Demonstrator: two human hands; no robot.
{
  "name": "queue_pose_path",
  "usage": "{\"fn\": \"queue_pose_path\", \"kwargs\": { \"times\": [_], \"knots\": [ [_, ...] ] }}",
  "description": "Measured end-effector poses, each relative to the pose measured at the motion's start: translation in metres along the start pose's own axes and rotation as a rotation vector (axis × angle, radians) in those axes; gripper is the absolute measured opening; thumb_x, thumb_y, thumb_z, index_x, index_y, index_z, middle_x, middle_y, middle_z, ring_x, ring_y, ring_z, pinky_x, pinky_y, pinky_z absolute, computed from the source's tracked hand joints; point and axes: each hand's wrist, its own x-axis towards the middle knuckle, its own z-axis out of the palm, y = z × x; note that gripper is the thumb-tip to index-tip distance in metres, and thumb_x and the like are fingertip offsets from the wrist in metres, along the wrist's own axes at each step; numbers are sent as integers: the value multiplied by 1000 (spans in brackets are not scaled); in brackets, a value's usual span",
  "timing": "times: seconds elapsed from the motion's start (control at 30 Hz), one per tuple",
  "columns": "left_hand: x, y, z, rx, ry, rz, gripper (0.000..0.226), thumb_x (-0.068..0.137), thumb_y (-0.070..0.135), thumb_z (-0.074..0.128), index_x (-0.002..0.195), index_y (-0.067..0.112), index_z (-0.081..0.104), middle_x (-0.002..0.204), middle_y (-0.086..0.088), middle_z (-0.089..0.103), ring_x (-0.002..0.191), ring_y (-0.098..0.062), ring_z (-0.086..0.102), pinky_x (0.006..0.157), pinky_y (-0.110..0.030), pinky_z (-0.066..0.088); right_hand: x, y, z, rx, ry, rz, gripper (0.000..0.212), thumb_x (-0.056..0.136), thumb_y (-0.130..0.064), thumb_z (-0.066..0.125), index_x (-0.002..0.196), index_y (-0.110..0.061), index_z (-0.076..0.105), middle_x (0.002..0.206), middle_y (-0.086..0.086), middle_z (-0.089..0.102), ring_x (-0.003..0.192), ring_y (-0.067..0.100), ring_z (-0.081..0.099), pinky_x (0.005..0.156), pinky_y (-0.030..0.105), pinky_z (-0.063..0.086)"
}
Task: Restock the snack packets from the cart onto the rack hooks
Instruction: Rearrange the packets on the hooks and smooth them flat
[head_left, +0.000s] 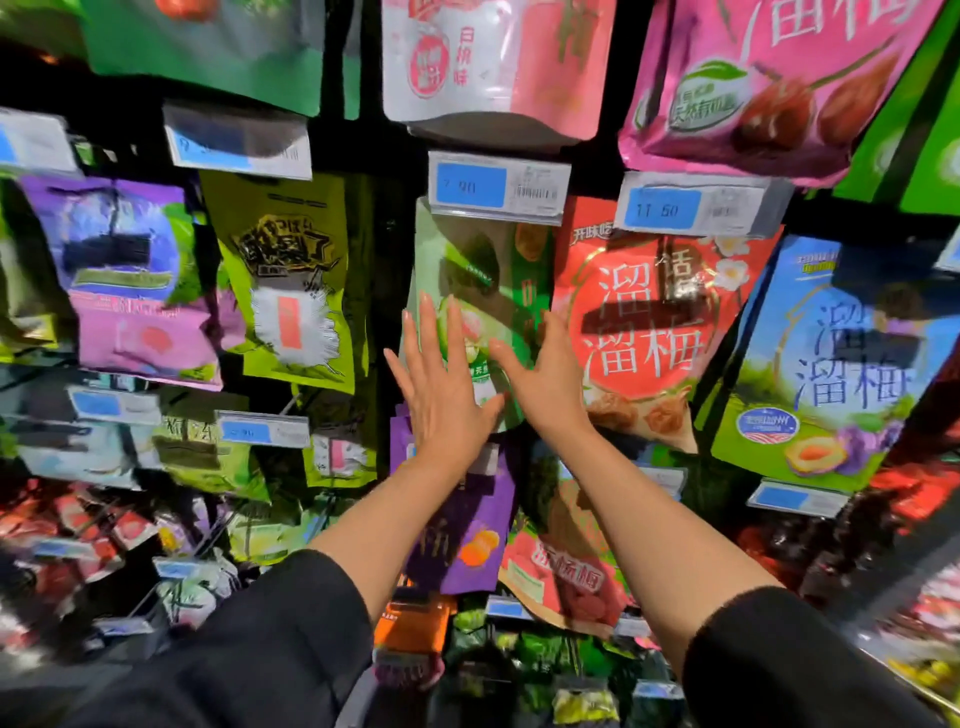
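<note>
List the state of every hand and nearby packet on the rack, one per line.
Left hand: open, fingers straight, flat against the green packet.
Right hand: open, palm on the green packet's right edge.
Glossy green snack packet: hanging below the 7.90 price tag, pressed by both hands.
Red plum packet: hanging, untouched.
Purple packet: hanging below, partly hidden by the left forearm.

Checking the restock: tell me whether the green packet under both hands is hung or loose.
Hung: the green packet sits flat below its price tag; the hook is hidden.
</note>
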Motion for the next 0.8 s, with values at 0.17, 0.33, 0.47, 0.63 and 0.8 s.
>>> {"fn": "queue_pose_path", "kwargs": {
  "times": [0.17, 0.33, 0.47, 0.63, 0.8],
  "knots": [
    [21, -21, -2, -154, -64, -58, 133, 64, 35, 85, 149, 12, -15, 157, -10, -22, 147, -31, -13, 116, -57, 7, 32, 6, 14, -55, -100, 191, 103, 83, -53, 65, 152, -4, 6, 158, 15, 18, 145, 27, 18, 117, 34, 18],
    [48, -59, -1, -464, -216, -97, 148, 54, 39, 91, 147, 21, -24, 160, -8, -14, 148, -26, -8, 120, -41, 7, 42, 6, 20, 80, -119, 354, 124, 65, -61, 78, 153, -14, 5, 157, 9, 19, 143, 23, 25, 117, 37, 23],
    [57, -77, 6, -660, -409, -109, 140, 47, 74, 77, 134, 55, -31, 157, -1, 25, 138, -17, 37, 112, -46, 34, 41, 36, 41, 191, -63, 338, 135, 42, -78, 79, 149, -24, 16, 142, -1, 49, 127, 14, 50, 108, 38, 40],
    [64, -69, 11, -715, -442, -169, 98, 86, 57, 48, 149, 25, -20, 157, -8, 22, 140, -25, 33, 110, -32, 27, 20, 5, 37, 155, 88, 255, 119, 61, -70, 73, 153, -25, 10, 156, -3, 28, 141, 11, 29, 117, 38, 27],
    [64, -64, 14, -740, -463, -213, 81, 99, 31, 49, 152, 16, -11, 152, -11, 33, 137, -24, 36, 101, -18, 27, 13, -1, 38, 3, 159, 237, 118, 64, -63, 76, 152, -16, 13, 155, 5, 30, 142, 16, 29, 117, 38, 27]
  ]
}}
